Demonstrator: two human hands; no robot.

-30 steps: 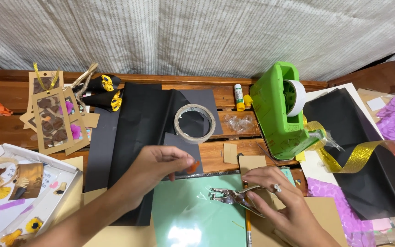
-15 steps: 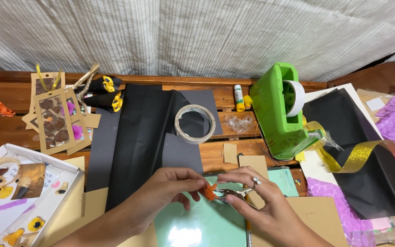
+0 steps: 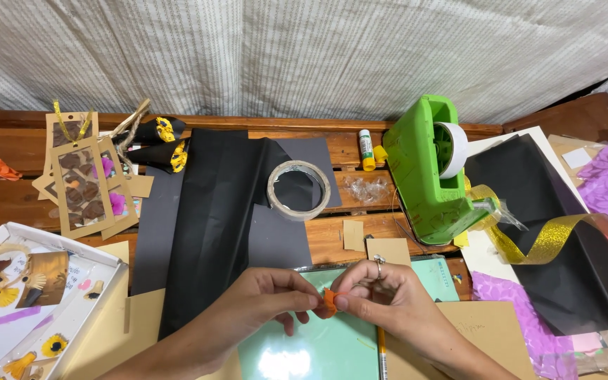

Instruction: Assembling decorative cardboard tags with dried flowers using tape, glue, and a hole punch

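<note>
Both hands meet over a pale green cutting mat [image 3: 318, 345] at the bottom centre of the head view. My left hand [image 3: 265, 299] and my right hand [image 3: 381, 292] pinch a small orange piece [image 3: 328, 302] between their fingertips. A ring shows on a finger of the right hand. A pencil [image 3: 381, 355] lies on the mat under the right wrist. Black paper [image 3: 212, 211] lies just beyond the left hand.
A clear tape roll [image 3: 298, 188] rests on the black paper. A green tape dispenser [image 3: 431, 172] stands at right, a glue stick [image 3: 366, 149] beside it. Gold ribbon [image 3: 543, 243], black sheets and purple paper lie far right. Brown card bookmarks [image 3: 82, 179] and a white tray [image 3: 72, 320] sit left.
The left hand drew back from the black paper to the mat. The right hand no longer shows the metal tool it held; both hands now pinch the orange piece.
</note>
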